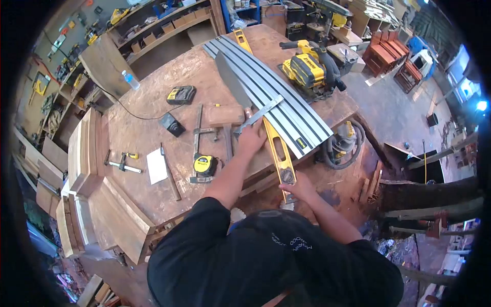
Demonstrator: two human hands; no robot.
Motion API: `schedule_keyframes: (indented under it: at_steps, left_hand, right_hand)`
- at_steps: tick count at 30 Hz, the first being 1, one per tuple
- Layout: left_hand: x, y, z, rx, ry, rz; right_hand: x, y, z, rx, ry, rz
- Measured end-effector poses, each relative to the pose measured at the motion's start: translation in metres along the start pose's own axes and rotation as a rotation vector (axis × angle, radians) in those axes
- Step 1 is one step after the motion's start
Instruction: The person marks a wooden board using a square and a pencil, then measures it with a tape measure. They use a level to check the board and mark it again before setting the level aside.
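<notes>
Right hand [300,187] grips the yellow level [281,162], which passes under the guide rail [303,129] on the counter [143,134]; left hand [251,140] is at a metal square [265,109], grip unclear. Seemingly aligning; next calls for steadiness.

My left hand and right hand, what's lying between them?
In the head view, the yellow level stretches between your left hand and right hand, its near end past the bench edge.
</notes>
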State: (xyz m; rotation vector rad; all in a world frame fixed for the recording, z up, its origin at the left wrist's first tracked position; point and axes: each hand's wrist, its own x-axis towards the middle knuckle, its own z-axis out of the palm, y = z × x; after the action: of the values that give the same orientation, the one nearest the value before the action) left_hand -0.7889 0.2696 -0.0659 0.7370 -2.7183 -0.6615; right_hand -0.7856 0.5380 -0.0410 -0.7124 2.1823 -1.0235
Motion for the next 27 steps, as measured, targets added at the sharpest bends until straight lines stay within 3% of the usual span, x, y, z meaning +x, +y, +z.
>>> schedule_keyframes:
  at_steps: [3,4,5,10,12,16,18,21,24,27]
  left_hand:
    - [0.009,-0.014,0.001,0.028,-0.012,-0.082]
    - [0.014,-0.021,0.001,0.083,0.027,-0.112]
    - [0.023,-0.025,-0.004,0.074,-0.077,-0.192]
    - [0.049,-0.045,-0.012,0.057,-0.058,-0.24]
    - [0.058,-0.057,-0.007,-0.044,0.042,-0.172]
    - [0.061,-0.029,-0.015,0.028,-0.003,-0.201]
    - [0.051,0.016,-0.005,-0.04,0.259,0.297]
    - [0.053,0.115,0.025,-0.317,0.077,0.584]
    - [0.057,0.21,0.03,-0.274,-0.352,0.801]
    - [0.069,0.235,0.077,-0.113,-0.431,0.884]
  right_hand:
    - [-0.004,-0.003,-0.001,-0.023,-0.031,0.086]
    - [-0.007,0.003,-0.003,-0.096,0.04,0.084]
    - [-0.009,0.009,-0.007,-0.168,0.114,0.08]
    - [-0.028,0.041,-0.024,-0.001,0.036,0.03]
    - [-0.024,0.037,-0.021,-0.151,0.059,0.016]
    - [-0.028,0.044,-0.015,-0.246,0.115,-0.003]
    - [-0.03,0.042,-0.021,-0.249,0.111,0.01]
    - [-0.031,0.046,-0.022,-0.321,0.141,0.038]
    - [-0.027,0.044,-0.025,-0.146,0.019,0.091]
    - [-0.032,0.04,-0.021,-0.292,0.101,0.11]
